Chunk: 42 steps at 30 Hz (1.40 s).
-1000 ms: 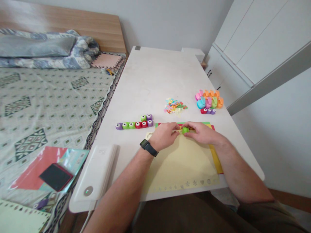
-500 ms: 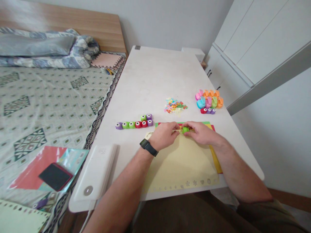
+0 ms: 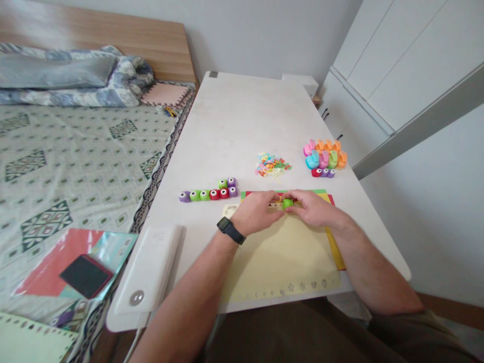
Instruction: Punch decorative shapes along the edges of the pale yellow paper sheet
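My right hand (image 3: 307, 205) is closed around a small green craft punch (image 3: 287, 203) at the far edge of a pale yellow sheet of paper (image 3: 283, 252). My left hand (image 3: 259, 210), with a black watch on its wrist, grips the same edge. Its thumb lies over the sheet and reaches toward the punch, with the fingers at the far side. Between thumb and fingers a row of small punched holes shows. More punched shapes run along the sheet's near edge. Red, green and yellow sheets (image 3: 337, 252) stick out beneath it. The punch's underside is hidden.
Several small punches (image 3: 204, 194) stand in rows at left. Larger colourful punches (image 3: 323, 159) are grouped at right. Beyond the paper lies a pile of paper cutouts (image 3: 272, 165). A white device (image 3: 147, 272) with a cable is near the left corner; a phone (image 3: 86, 275) rests on the bed.
My left thumb has moved right toward the green punch, and the row of holes has come into view between thumb and fingers. My right hand stays on the punch.
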{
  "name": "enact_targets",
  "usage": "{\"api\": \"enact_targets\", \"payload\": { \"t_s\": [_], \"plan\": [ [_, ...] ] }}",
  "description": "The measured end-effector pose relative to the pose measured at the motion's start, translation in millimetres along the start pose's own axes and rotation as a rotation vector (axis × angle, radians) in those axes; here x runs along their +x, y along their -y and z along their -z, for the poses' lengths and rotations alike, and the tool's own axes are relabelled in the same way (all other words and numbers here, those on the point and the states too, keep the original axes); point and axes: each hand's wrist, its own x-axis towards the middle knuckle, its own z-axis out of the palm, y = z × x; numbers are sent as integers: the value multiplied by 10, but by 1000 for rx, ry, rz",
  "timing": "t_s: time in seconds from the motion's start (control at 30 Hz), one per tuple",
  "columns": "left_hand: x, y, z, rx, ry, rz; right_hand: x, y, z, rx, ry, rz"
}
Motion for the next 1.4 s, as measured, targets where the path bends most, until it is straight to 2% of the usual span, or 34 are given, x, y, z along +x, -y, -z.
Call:
{"api": "enact_targets", "payload": {
  "t_s": [0.27,0.97,1.4],
  "plan": [
    [13,-42,-16,-44,25,-41,-10,51,-2,-3,8,26],
    [17,-84,-50,-46,28,33,-12,109,-47,-20,-7,121],
    [14,-72,-68,-28,26,52,4,86,-113,-15,-24,82]
  ]
}}
